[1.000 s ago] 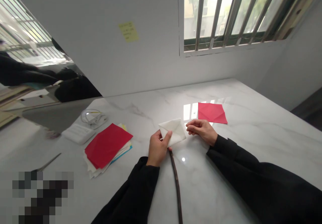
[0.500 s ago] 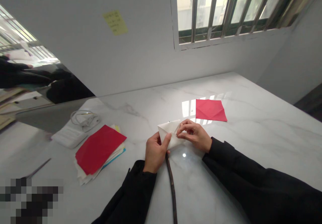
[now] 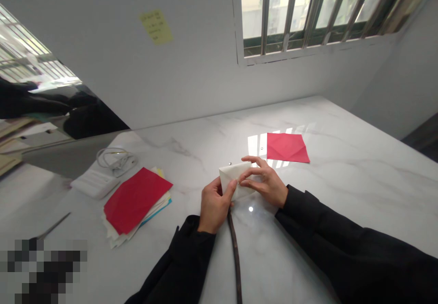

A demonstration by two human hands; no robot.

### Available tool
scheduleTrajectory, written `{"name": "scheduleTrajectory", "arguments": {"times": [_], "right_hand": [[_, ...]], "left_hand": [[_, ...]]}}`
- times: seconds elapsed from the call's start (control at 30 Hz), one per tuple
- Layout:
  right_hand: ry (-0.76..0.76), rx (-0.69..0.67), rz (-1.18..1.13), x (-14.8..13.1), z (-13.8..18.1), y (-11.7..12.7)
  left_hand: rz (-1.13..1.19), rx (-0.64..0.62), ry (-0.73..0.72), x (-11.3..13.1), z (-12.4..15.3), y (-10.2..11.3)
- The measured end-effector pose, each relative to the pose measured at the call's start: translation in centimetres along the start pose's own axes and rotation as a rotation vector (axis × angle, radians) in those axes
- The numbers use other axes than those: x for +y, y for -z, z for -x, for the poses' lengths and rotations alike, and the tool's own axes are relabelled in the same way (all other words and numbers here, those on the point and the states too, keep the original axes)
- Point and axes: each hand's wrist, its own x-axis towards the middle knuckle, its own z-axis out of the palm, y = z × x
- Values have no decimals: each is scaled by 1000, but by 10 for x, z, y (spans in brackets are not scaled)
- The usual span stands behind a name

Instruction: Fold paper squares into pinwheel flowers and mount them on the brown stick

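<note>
A white sheet of paper [image 3: 228, 174], folded with creases and flaps meeting near its middle, is held up just above the table. My left hand [image 3: 214, 206] grips its left lower side, thumb pressed on the front and the other fingers behind. From the right, my right hand [image 3: 268, 183] pinches at the paper's middle with thumb and index finger, while its other fingers reach over the top right edge. Below the paper, a thin dark stick-like strip [image 3: 235, 258] runs toward the near edge; its upper end is hidden by my left hand.
A creased red square of paper [image 3: 287, 147] lies beyond my right hand. To the left are a paper stack with red on top [image 3: 138, 199], a white box [image 3: 94, 183], a coiled cable [image 3: 116, 160] and a pointed metal tool [image 3: 56, 223], partly pixelated. A wall [image 3: 191, 76] stands behind.
The folded paper has tilted and shifted slightly right with my left hand. The fingers of my right hand have spread over the paper's top right edge.
</note>
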Motion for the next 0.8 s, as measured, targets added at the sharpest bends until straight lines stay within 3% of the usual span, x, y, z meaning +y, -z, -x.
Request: {"name": "scheduleTrajectory", "arguments": {"times": [0.8], "right_hand": [[11,-5,-19,-5,-1,-1]], "left_hand": [[13,-70,-19,3,2,0]]}}
